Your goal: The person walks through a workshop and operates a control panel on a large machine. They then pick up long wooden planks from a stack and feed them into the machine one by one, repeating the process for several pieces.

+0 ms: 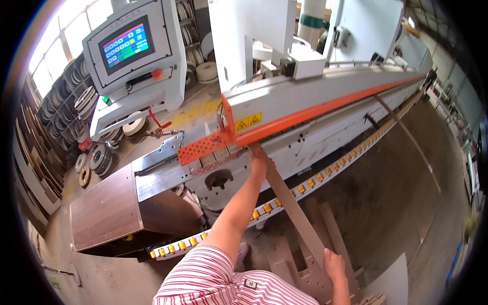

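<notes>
A long, narrow grey-brown board (291,203) slants from the orange-edged machine down toward my body. Its far end lies at the machine's feed edge, just under the orange guard (284,124). Close to that end, my left hand (258,162) is closed round the board, and part of its fingers is hidden. My right hand (334,264) grips the board's near end along its right edge, thumb on top. Between the hands the board passes over a rail of yellow rollers (277,202). A perforated orange plate (206,147) sits left of my left hand.
A control panel (134,56) with a lit screen stands at the back left. A brown cabinet (109,211) adjoins the machine's left end. Tape coils (101,158) lie on the floor. Stacked boards (284,262) are below my right arm. Another long strip (406,134) sticks out farther along; a person (431,77) is beyond.
</notes>
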Motion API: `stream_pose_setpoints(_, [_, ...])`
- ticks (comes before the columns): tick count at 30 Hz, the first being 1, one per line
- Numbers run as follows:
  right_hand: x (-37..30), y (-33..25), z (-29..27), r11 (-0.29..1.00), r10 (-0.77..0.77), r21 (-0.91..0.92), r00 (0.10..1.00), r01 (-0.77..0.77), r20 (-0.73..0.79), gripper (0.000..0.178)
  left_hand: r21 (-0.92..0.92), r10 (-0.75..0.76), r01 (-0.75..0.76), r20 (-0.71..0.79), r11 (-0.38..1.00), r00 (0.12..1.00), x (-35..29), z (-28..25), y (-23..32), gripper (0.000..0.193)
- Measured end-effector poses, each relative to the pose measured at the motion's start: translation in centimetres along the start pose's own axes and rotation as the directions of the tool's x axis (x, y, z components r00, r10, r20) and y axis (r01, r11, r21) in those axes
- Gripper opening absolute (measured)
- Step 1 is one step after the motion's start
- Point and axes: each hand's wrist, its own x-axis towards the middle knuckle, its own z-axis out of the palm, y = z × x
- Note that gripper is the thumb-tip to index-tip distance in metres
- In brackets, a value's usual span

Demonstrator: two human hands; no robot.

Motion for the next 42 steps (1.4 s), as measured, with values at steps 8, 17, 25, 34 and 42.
stream_pose_setpoints(8, [5.1,1.6,-1.2,0.991,0.027,-0.120,0.971,-0.058,-0.239,0.040,0.725,0.131,-0.143,0.073,0.674,0.989,3.1,1.7,-4.4,0.057])
stream_pose_setpoints(17, [-4.6,-2.2,1.8,0.971,-0.166,0.056,0.830,0.230,-0.533,0.026,0.347,0.135,-0.907,0.913,0.240,0.385,-23.8,-8.1,-1.9,0.045])
stream_pose_setpoints(25, [-19.0,2.0,6.7,0.983,0.178,0.145,0.813,-0.116,-0.555,0.008,0.436,-0.206,-0.731,0.898,0.525,0.388,-25.1,-18.9,-7.6,0.053])
stream_pose_setpoints(34, [-37.3,14.1,3.7,0.299,0.835,0.147,0.184,-0.943,-0.519,0.051,0.384,-0.376,-0.856,0.893,0.346,0.249,-27.3,-14.7,-9.1,0.048])
stream_pose_setpoints(42, [-40.9,18.7,6.1,0.487,0.678,-0.173,0.495,-0.856,-0.543,0.028,0.377,-0.432,-0.846,0.879,0.376,0.200,-29.2,-12.9,-8.8,0.039])
